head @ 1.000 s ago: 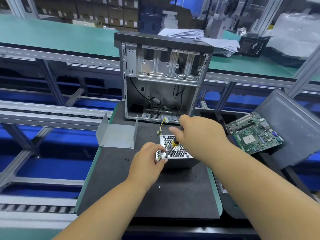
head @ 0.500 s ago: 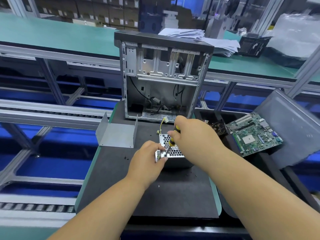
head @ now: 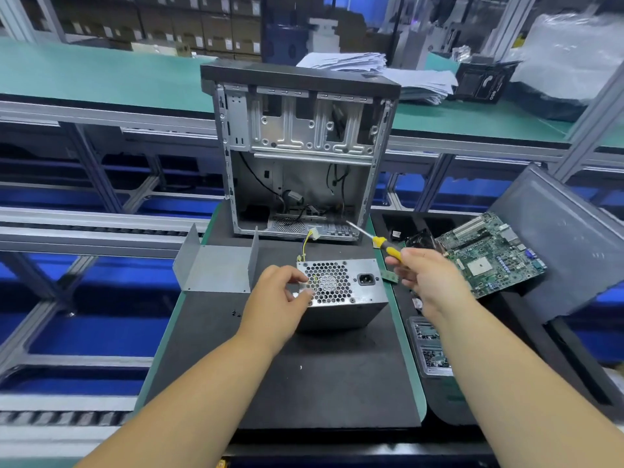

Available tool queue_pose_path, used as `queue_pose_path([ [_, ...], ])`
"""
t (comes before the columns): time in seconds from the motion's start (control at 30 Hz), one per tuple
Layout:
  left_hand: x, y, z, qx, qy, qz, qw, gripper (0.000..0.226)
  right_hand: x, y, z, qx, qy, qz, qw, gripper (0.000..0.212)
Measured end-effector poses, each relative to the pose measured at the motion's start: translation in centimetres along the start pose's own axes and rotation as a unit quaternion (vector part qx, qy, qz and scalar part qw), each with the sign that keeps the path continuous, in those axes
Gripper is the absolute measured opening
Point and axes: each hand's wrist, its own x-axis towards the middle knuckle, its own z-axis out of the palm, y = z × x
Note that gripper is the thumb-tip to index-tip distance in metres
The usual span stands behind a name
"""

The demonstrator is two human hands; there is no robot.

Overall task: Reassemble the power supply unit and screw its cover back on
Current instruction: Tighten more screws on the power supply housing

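Meanwhile, the left hand [head: 277, 298] is gripping the power supply unit [head: 341, 292] near the table's far edge, apparently steadying it, while the right hand [head: 427, 278] is holding the screwdriver [head: 388, 248] lifted clear.

No text can be read with any certainty; the black box [head: 481, 83] on the far green table [head: 101, 79] carries white printing, too blurred to make out; the cartons [head: 189, 25] on the shelves behind bear pale labels, too small to read; the motherboard [head: 489, 255] shows no legible marking.
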Motion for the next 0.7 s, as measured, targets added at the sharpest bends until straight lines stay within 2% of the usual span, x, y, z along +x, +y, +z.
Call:
queue_pose_path([
  [0.07,0.7,0.1,0.1,-0.024,0.006,-0.027,0.999,0.02,0.8,1.3,0.1,0.037,-0.001,0.05,0.998,0.02],
  [0.17,1.9,0.2,0.0,-0.052,-0.003,-0.116,0.992,0.027,1.4,2.3,0.7,0.132,-0.019,0.115,0.984,0.025],
  [0.3,3.5,0.1,-0.1,-0.185,-0.08,-0.216,0.955,0.025,1.8,2.0,1.4,0.228,-0.053,0.137,0.963,0.032],
  [0.37,4.1,0.4,-0.7,-0.213,-0.098,-0.213,0.948,0.027,1.9,1.6,1.5,0.237,-0.059,0.136,0.96,0.031],
  [0.53,4.9,0.8,-1.5,-0.162,-0.073,-0.163,0.97,0.03,1.9,0.7,1.2,0.253,-0.078,0.115,0.957,0.02],
  [0.7,4.2,-0.1,-1.0,-0.127,-0.062,-0.118,0.983,0.032,1.6,1.7,1.2,0.265,-0.089,0.094,0.956,0.021],
])
